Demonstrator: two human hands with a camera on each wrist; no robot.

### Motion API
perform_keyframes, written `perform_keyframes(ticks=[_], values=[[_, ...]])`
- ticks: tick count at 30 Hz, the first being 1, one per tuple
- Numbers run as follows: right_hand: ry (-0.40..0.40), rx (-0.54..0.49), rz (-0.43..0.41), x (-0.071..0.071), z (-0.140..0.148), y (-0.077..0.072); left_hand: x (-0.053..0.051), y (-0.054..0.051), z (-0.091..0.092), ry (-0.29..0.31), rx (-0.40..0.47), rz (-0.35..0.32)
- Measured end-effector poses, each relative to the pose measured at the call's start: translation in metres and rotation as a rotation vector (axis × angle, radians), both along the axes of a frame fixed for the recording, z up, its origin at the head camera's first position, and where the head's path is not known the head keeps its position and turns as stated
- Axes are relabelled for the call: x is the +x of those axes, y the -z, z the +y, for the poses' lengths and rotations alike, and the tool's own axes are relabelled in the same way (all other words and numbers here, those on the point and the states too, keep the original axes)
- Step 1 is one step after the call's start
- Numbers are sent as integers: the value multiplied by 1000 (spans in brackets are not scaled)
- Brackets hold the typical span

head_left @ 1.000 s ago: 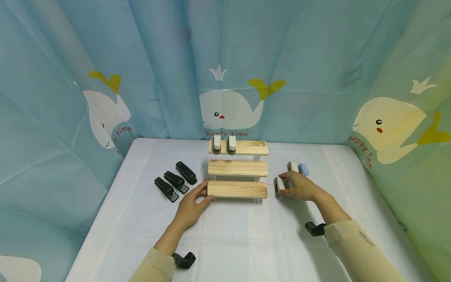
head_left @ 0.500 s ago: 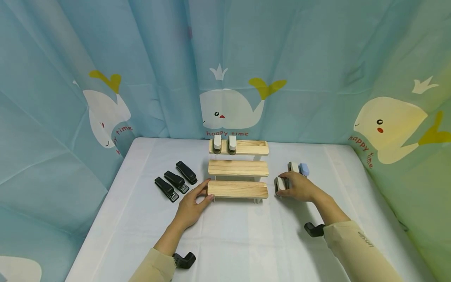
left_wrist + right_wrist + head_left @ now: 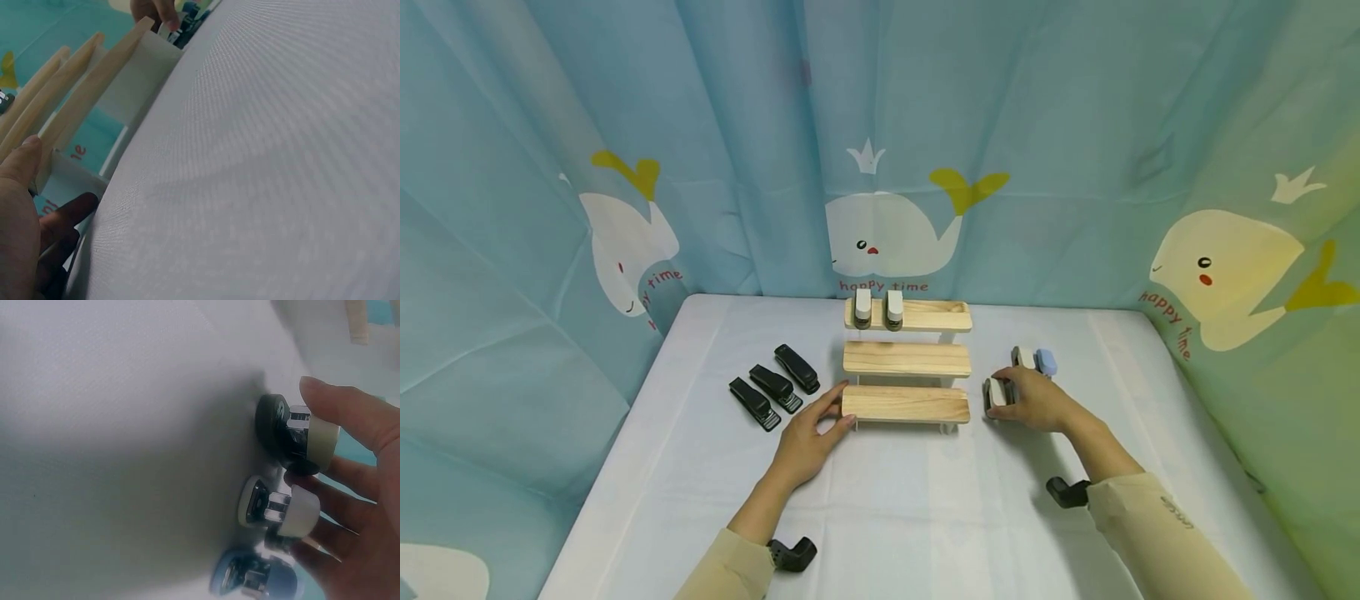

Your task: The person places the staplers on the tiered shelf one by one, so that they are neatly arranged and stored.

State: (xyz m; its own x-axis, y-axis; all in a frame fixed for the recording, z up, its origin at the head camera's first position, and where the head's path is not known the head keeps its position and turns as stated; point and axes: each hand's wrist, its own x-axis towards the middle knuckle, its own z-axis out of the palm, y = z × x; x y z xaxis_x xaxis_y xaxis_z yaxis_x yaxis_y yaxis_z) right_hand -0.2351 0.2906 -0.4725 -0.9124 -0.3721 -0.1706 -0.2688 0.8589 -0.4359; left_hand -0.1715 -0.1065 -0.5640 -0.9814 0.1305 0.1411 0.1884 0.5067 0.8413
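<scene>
A three-tier wooden stand sits mid-table. My left hand grips the left end of its lowest board, thumb at the front corner; in the left wrist view the fingers lie beside the white leg. To the right of the stand, my right hand pinches a small white-topped stapler with a dark base. The right wrist view shows this stapler between thumb and fingers, standing at the table surface. Close behind are a pale stapler and a blue stapler. Two white-topped staplers stand on the top board.
Several black staplers lie slanted in a row left of the stand. A white cloth covers the table. Blue curtains with whale prints hang behind and at both sides.
</scene>
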Motion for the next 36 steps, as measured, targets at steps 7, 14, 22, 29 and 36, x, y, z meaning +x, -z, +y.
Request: perform_keyframes(ticks=[7,14,22,29,36], values=[[-5,4,3,2,1,-2,1,-1,1,-2,-5,-13],[-3,-18,18,3,0,-9,1,-2,2,-7,-5,-13],[-9,-31,31,3,0,-14,1,-1,2,-13,-5,-25],[10,-37,15,1,0,-19,1,-3,2,-13,-8,-24],[4,-38,29,-1,-1,-26,1,-1,2,-18,-11,-14]])
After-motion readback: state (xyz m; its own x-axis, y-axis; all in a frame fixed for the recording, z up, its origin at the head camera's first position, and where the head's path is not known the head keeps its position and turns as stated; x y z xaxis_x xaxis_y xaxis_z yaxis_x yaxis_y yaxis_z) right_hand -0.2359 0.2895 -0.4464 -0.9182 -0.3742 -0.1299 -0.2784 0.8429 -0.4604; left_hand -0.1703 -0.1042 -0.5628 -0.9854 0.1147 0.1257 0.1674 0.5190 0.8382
